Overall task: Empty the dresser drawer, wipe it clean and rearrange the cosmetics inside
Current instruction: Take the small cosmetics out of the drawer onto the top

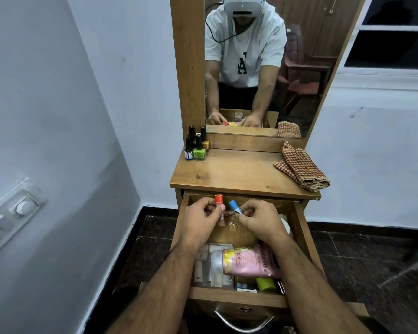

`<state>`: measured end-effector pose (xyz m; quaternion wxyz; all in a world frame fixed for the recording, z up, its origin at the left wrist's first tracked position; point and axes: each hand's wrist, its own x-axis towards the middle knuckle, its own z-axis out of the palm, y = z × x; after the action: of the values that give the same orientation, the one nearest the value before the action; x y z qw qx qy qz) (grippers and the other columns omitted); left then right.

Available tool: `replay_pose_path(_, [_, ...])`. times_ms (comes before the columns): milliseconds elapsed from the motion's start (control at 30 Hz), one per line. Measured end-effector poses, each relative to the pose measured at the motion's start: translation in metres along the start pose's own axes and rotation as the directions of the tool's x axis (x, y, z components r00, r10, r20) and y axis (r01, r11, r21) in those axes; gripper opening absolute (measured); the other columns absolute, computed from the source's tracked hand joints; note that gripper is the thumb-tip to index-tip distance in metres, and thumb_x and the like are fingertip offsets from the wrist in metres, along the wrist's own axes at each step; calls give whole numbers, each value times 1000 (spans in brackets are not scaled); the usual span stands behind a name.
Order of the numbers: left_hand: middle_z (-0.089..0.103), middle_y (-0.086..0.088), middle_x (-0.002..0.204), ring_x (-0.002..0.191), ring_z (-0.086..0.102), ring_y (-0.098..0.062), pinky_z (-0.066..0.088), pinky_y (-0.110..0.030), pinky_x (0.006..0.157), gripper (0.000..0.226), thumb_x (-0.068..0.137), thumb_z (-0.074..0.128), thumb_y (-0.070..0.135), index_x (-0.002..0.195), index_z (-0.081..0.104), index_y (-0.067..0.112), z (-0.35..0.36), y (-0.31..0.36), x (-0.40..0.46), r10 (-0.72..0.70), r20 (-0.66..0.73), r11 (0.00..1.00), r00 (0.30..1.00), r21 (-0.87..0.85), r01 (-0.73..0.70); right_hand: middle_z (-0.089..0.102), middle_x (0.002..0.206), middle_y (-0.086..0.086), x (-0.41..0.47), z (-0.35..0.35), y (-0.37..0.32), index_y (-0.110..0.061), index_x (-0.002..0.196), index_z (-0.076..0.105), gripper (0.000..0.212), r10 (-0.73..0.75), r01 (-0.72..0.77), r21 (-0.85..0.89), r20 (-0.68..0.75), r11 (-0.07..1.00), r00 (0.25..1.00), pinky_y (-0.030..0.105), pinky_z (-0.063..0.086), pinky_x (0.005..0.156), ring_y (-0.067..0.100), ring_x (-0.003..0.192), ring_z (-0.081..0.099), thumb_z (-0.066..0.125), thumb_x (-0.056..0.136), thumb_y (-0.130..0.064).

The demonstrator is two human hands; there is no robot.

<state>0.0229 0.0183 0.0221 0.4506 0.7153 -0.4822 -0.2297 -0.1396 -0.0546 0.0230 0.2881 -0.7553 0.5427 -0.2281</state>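
Note:
The wooden dresser drawer (297,220) stands pulled out below the dresser top (239,172). Both hands are over its far end. My left hand (199,221) grips a small tube with an orange-red cap (219,200), held upright. My right hand (261,221) pinches a small tube with a blue cap (234,206), tilted to the left. Nearer me in the drawer lie a pink bottle (249,261), a yellow-green tube (266,284) and white boxes (211,266). Part of the drawer's contents is hidden under my hands.
Several nail polish bottles (195,148) stand at the back left of the dresser top. A folded checked cloth (301,168) lies at its right edge. A mirror (258,63) rises behind. A metal handle (243,321) sticks out from the drawer front. Wall on the left, dark floor around.

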Motion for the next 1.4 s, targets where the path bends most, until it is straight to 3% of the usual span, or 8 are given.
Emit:
replay_pose_path(167, [72,10,82,79,67,-2,59,-34,78,19,86,74,38,101,74,27,-3,0,5,-26,-57,986,998,-165,16,73,71,-5,-3,1,-9,-22,82,76,8,-58,83,330,-88,940,994,27,57,66,8,68,68,80,78,-15])
replay_pose_path(267, [72,11,78,77,69,-3,60,-35,76,22,83,77,39,101,76,25,-6,9,13,-1,-133,985,991,-170,-21,73,69,-6,-1,-3,-19,-25,80,75,14,-44,120,435,-181,892,982,18,53,62,3,66,68,81,79,-13])
replay_pose_path(567, [70,12,87,78,58,-2,48,-24,64,36,85,72,50,109,73,25,-15,68,86,23,-186,982,982,186,12,69,70,-9,51,-21,-61,-16,107,73,29,31,62,280,-313,958,949,27,57,67,3,65,66,79,81,-27])
replay_pose_path(667, [65,15,69,65,53,3,43,-22,58,27,86,71,50,98,74,26,-11,71,106,-19,-185,968,983,243,64,68,68,-9,77,-27,-72,-23,84,74,11,48,8,197,-275,980,960,34,56,70,10,69,66,79,79,-32])
replay_pose_path(833, [57,15,61,66,53,2,52,-27,70,24,89,69,46,93,75,23,0,63,128,-45,-174,964,984,252,89,69,60,1,108,-19,-75,-20,64,66,24,131,-85,221,-203,972,970,48,59,66,22,64,68,80,78,-34])
replay_pose_path(1000, [72,4,93,87,61,-10,52,-26,74,27,89,69,43,103,74,21,4,59,136,-43,-234,956,971,271,108,68,63,-2,122,-13,-77,-20,71,70,20,138,-110,175,-159,978,978,35,58,62,11,57,60,80,82,-35])
replay_pose_path(1167, [72,4,99,89,58,-7,43,-21,71,26,91,69,38,108,74,20,-1,54,131,-26,-249,966,968,242,88,70,69,0,120,-18,-79,-18,77,72,17,120,-103,170,-95,980,988,34,57,62,10,57,60,76,85,-32])
replay_pose_path(1400, [71,7,108,85,59,-1,46,-16,71,29,92,68,30,119,70,21,-12,46,114,-4,-81,952,997,306,29,72,87,5,112,-29,-81,-14,91,74,13,116,-135,150,130,980,985,37,61,72,19,78,69,80,80,-10])
